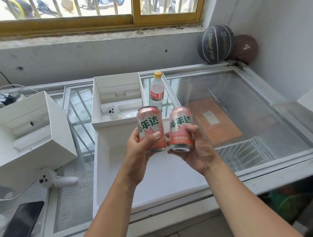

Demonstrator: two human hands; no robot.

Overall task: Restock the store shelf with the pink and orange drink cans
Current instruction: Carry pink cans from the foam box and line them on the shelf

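Observation:
Two pink and orange drink cans with green lettering are held up side by side above a chest freezer. My left hand (138, 150) grips the left can (149, 125) around its lower half, thumb across the front. My right hand (197, 148) grips the right can (181, 125) near its base; this can tilts slightly to the left. The two cans nearly touch at their lower edges. No store shelf is in view.
A glass-topped chest freezer (245, 110) fills the scene. On it sit an open white box (120, 121) holding a white controller, a plastic bottle (157, 91) with a yellow cap, and a second white box (24, 133) at left. Two basketballs (215, 44) rest in the far right corner.

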